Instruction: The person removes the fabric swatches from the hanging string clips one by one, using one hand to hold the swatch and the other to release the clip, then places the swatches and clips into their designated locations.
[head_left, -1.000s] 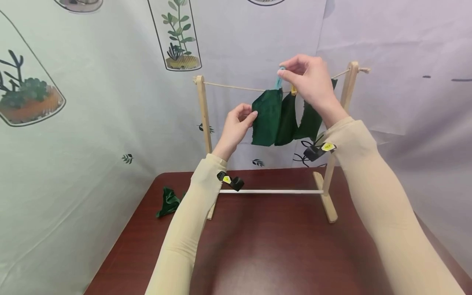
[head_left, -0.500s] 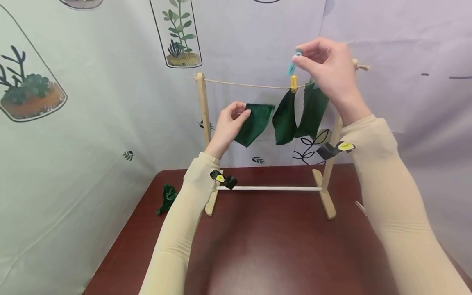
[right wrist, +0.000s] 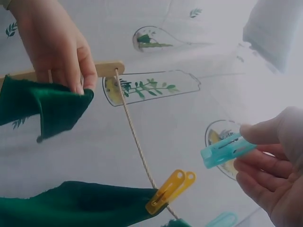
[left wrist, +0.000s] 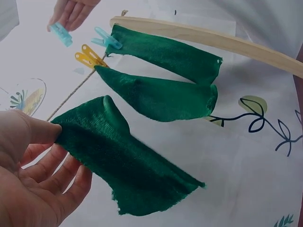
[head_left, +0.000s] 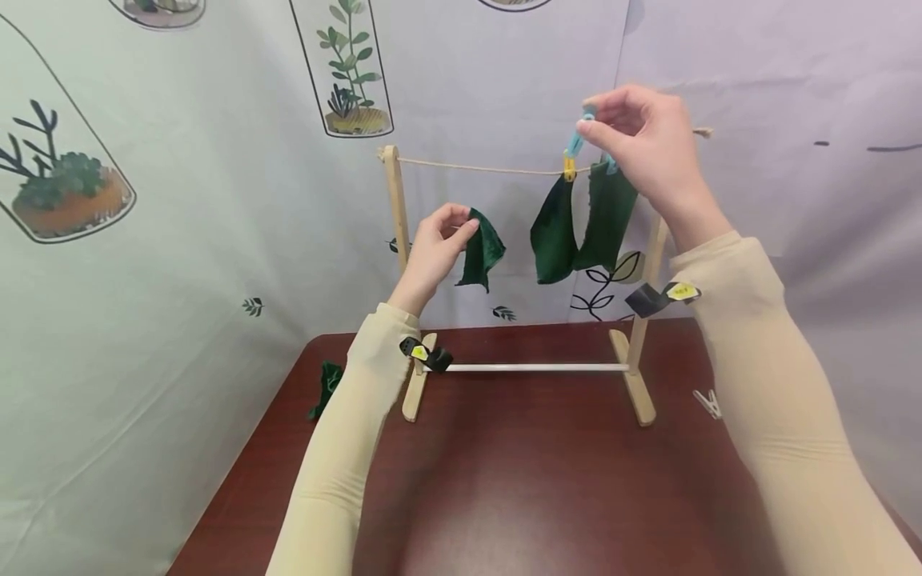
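Observation:
My left hand (head_left: 435, 248) pinches a green cloth (head_left: 483, 248) by one corner; the rest droops in folds below the rope (head_left: 483, 168), free of any peg. Between thumb and fingers, my right hand (head_left: 648, 152) grips a light blue clothespin (right wrist: 227, 150), held above the line and clamped on nothing. A yellow clothespin (right wrist: 171, 193) fastens a second green cloth (left wrist: 161, 97) to the rope. Beside it, another light blue clothespin (left wrist: 108, 39) holds a third green cloth (left wrist: 170, 54), close to the right post.
The wooden rack has a left post (head_left: 396, 200), a right post (head_left: 651, 272) and a white crossbar (head_left: 533, 368). On the brown table (head_left: 533, 480) lie a crumpled green cloth (head_left: 327, 388) at left and a white clothespin (head_left: 709, 403) at right. A printed curtain hangs behind.
The blue clothespin and the cloth, earlier together at the rope, have come apart. My left hand has moved left and down with the cloth, which now droops; my right hand has moved right with the clothespin.

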